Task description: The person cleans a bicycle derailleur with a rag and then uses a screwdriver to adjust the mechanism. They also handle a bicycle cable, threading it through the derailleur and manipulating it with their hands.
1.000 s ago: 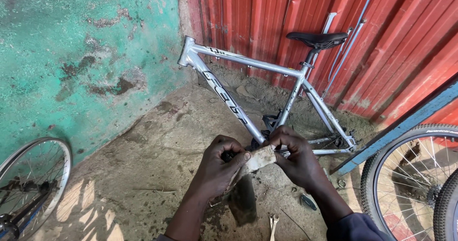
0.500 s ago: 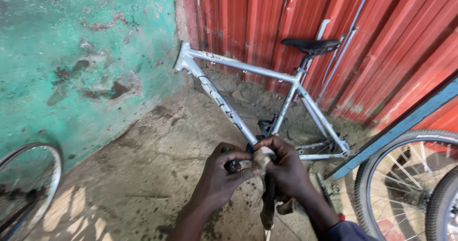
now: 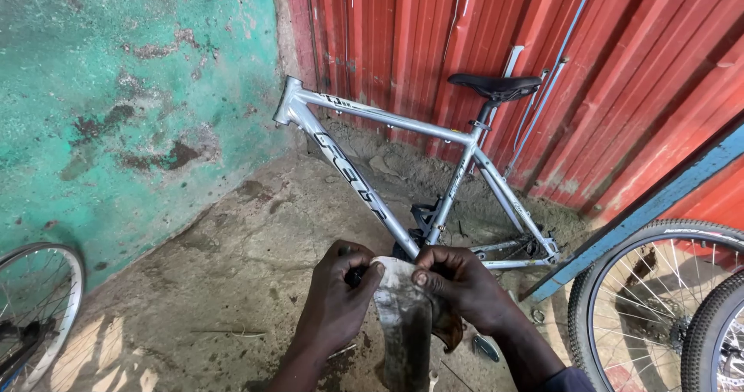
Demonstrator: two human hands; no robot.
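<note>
Both hands' fingers [image 3: 364,272] pinch a grimy rubber strip [image 3: 404,322], thumbs on top

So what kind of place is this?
Probably an outdoor bicycle repair spot. A bare silver bike frame leans on a red metal wall, loose wheels stand about, and both hands hold a grimy strip.
</note>
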